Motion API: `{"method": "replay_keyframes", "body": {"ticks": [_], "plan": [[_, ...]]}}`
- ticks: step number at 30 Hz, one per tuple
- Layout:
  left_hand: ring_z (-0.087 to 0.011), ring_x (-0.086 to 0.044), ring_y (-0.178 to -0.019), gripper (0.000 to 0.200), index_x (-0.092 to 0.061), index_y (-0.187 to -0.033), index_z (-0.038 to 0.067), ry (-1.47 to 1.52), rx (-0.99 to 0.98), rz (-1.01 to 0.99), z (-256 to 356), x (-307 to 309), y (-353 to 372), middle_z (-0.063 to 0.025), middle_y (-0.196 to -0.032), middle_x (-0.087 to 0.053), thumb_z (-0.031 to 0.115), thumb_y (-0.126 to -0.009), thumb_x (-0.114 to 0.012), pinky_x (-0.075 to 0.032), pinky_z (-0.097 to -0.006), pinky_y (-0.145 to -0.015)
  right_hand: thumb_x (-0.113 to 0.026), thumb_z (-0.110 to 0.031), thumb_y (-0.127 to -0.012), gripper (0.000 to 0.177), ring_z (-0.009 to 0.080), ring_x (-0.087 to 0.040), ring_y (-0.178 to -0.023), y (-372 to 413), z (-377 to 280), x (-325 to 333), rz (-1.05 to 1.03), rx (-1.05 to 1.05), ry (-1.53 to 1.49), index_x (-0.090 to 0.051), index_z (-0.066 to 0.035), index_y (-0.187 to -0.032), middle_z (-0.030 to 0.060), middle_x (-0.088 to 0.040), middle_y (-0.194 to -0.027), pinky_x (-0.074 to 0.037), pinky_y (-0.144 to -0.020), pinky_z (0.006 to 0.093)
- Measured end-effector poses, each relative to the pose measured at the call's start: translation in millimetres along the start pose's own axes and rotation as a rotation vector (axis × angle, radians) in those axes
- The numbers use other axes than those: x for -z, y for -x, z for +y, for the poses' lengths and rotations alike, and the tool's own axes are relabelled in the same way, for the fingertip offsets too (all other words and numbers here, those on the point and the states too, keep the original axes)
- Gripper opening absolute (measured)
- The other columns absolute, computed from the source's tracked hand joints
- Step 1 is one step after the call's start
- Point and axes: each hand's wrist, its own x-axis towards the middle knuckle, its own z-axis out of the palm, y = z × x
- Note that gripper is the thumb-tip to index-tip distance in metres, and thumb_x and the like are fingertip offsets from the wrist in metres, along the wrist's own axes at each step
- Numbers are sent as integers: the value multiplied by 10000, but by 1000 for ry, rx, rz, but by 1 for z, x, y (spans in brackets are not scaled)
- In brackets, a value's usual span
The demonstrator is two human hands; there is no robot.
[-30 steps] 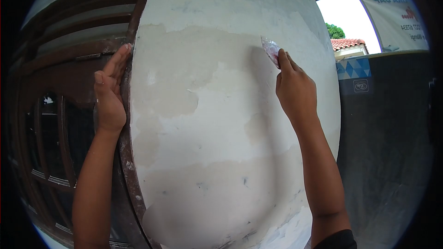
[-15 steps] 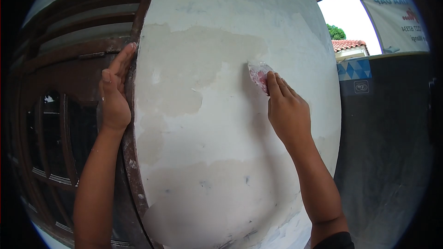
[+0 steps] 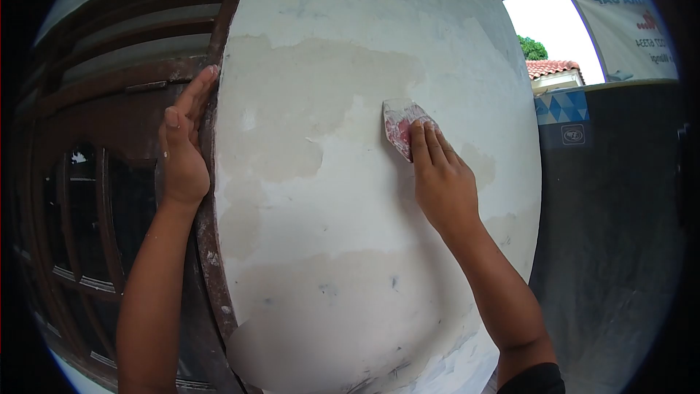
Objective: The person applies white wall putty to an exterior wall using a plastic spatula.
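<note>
My right hand (image 3: 443, 182) grips a small scraper (image 3: 399, 125) with a reddish middle and whitish smears, its blade against the wall (image 3: 292, 222). The wall is white with greyish-beige patches. My left hand (image 3: 186, 142) rests its fingertips on the brown wooden door frame (image 3: 207, 248) at the wall's left edge. Its fingers are extended and it holds nothing.
A dark wooden door (image 3: 131, 197) with glass panes stands at the left. To the right are a dark panel (image 3: 612, 197) with a blue patterned strip, a banner (image 3: 631, 36) and a red-tiled roof (image 3: 552, 68). A blurred rounded shape covers the lower middle.
My right hand has moved a little left and down along the wall with the scraper, and more of the blade's face now shows. My left hand has stayed at the frame.
</note>
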Motion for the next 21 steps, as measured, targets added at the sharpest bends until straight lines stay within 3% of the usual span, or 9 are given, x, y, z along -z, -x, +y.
{"method": "replay_keyframes", "body": {"ticks": [7, 10, 17, 21], "plan": [[-307, -446, -1387, 929, -467, -1417, -64, 24, -14, 64, 8, -6, 0, -228, -1437, -511, 706, -993, -165, -282, -384, -1182, -518, -29, -931, 376, 306, -647, -1172, -51, 39, -16, 133, -161, -15, -551, 65, -1294, 244, -639, -1257, -588, -874, 365], [-309, -442, -1390, 930, -463, -1419, -63, 23, -19, 65, 6, -5, 0, -229, -1440, -508, 707, -992, -165, -281, -385, -1183, -507, -35, -933, 388, 292, -642, -1181, -61, 40, -26, 10, -100, -49, -536, 64, -1307, 244, -636, -1262, -587, -877, 359], [-312, -438, -1394, 926, -455, -1427, -58, 43, -20, 48, 6, -4, -1, -231, -1443, -503, 706, -992, -165, -271, -389, -1187, -533, -13, -908, 434, 314, -644, -1178, 19, 5, 3, -40, -28, -45, -529, 57, -1336, 234, -640, -1261, -584, -887, 362], [-308, -397, -1421, 933, -421, -1449, -59, 84, 5, 37, 3, -3, 0, -221, -1479, -468, 704, -991, -140, -240, -391, -1197, -570, 16, -909, 413, 306, -664, -1140, 45, -2, 57, -68, -235, -233, -557, 36, -1321, 217, -653, -1252, -582, -865, 358]]}}
